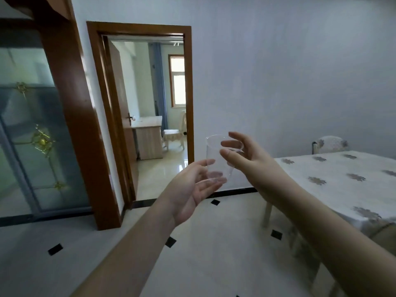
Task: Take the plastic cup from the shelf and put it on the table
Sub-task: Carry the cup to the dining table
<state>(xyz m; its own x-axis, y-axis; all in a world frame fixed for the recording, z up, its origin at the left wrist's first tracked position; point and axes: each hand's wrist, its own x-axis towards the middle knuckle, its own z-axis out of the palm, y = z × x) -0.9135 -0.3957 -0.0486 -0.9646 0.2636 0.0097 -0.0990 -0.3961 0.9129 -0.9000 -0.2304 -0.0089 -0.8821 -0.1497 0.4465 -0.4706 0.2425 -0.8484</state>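
Tiled room, clothed table (pixel 334 168) right. Clear cup (pixel 213 152) near upright midair; right hand (pixel 250 161) pinches rim, left hand (pixel 192 189) loose-fingered under base. Table nearer right hand.

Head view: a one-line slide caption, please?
Left hand supports, right hand grips a clear plastic cup in the air near the white cloth-covered table.
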